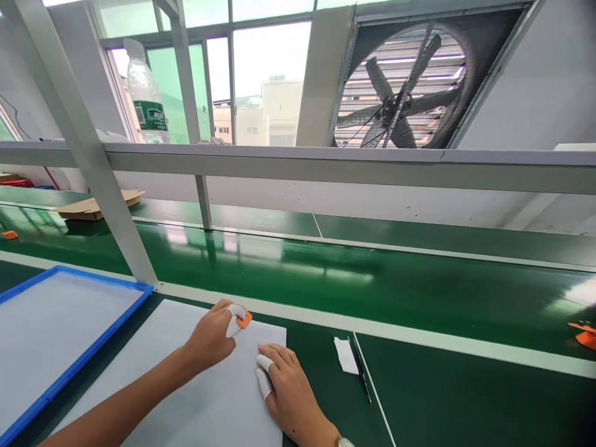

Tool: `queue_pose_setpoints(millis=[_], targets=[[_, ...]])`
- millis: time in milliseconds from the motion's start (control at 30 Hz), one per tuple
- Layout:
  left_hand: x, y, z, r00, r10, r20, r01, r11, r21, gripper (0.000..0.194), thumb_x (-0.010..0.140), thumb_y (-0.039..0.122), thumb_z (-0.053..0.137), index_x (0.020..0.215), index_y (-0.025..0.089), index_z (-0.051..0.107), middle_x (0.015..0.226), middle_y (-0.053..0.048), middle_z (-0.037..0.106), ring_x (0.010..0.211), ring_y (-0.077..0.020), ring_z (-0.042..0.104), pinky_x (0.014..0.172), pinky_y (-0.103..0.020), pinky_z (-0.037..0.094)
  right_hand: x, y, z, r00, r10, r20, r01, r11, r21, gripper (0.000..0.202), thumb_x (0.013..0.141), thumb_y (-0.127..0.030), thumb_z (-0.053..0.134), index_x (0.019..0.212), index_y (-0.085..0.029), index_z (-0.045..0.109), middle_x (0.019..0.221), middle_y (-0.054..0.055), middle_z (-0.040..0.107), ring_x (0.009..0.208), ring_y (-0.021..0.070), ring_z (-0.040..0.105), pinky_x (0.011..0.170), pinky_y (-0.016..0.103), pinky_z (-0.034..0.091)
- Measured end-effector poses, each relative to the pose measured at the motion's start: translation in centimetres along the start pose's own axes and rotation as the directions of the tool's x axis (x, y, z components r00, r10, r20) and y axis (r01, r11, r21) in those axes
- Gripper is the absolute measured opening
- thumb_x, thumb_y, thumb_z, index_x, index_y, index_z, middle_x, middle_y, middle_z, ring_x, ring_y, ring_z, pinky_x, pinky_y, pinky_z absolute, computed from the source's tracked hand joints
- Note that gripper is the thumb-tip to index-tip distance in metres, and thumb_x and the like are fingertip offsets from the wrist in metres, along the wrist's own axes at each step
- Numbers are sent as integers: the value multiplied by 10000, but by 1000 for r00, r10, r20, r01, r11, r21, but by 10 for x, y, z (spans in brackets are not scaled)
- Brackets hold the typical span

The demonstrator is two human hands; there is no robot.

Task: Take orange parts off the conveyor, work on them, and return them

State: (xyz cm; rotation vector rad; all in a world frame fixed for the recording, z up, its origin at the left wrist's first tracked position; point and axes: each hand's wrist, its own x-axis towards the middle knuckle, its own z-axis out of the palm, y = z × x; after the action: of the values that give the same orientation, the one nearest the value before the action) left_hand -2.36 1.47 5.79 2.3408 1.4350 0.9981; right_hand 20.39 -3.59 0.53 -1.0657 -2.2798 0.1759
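A large white sheet (186,347) lies flat on the green work surface in front of me. My left hand (215,332) is closed near the sheet's far edge, pinching a small orange piece (244,319) whose exact kind I cannot make out. A white finger cot covers one finger of that hand. At the sheet's right edge rests my right hand (288,391), palm down, holding nothing, its fingers lying on the paper. Two of its digits wear white finger cots.
A blue-framed white panel (105,338) lies left. Right of the sheet are a white scrap (346,356) and a dark pen-like tool (360,367). Beyond runs a green belt (326,279) carrying orange pieces (585,335). A metal post (112,205) and rail (302,167) cross ahead.
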Motion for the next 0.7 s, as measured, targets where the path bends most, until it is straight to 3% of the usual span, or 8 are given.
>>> queue_pose_setpoints(millis=[100,200,267,333,500,700], targets=[[46,-33,23,991,-134,-28,135,991,15,196,821,170,692,1005,209,640,1018,-62,709,1012,-240,648,913,-416,552,-2,-1,0,1000,21,15,-21,1000,8,599,657,81,510,1175,-174,673,1338,79,671,1270,289,582,1089,499,506],[88,-65,42,966,-248,-66,250,968,26,210,826,213,737,1009,162,649,991,-75,696,959,-233,658,902,-422,552,-4,2,5,1000,22,-11,-22,1000,10,507,725,47,532,1152,-182,685,1342,68,673,1254,288,590,1088,484,507],[108,-80,49,950,-301,-84,304,952,24,210,893,274,707,1045,142,651,1039,-70,685,977,-225,660,901,-433,552,-5,6,10,999,23,-28,-22,1000,18,468,783,-4,550,1192,-193,677,1332,65,681,1240,285,601,1082,478,511],[119,-90,52,935,-343,-94,345,939,7,231,946,316,660,1092,137,650,1097,-70,677,998,-221,662,897,-438,557,-5,10,15,1000,29,-1,-29,999,23,506,752,-19,577,1217,-192,675,1330,69,684,1242,299,602,1083,491,510],[120,-106,49,901,-424,-95,415,904,-101,266,967,336,639,1148,140,645,1131,-78,684,980,-213,680,874,-425,578,-3,14,15,993,69,98,-72,997,29,563,680,-1,576,1199,-183,695,1358,68,670,1272,332,584,1092,532,498],[89,-106,30,881,-445,-161,418,891,-178,426,902,267,679,1292,119,592,1275,-162,665,1156,-283,651,997,-461,539,-2,7,7,997,66,32,-68,996,56,620,670,43,536,1213,-216,686,1332,59,685,1256,309,601,1083,515,510]])
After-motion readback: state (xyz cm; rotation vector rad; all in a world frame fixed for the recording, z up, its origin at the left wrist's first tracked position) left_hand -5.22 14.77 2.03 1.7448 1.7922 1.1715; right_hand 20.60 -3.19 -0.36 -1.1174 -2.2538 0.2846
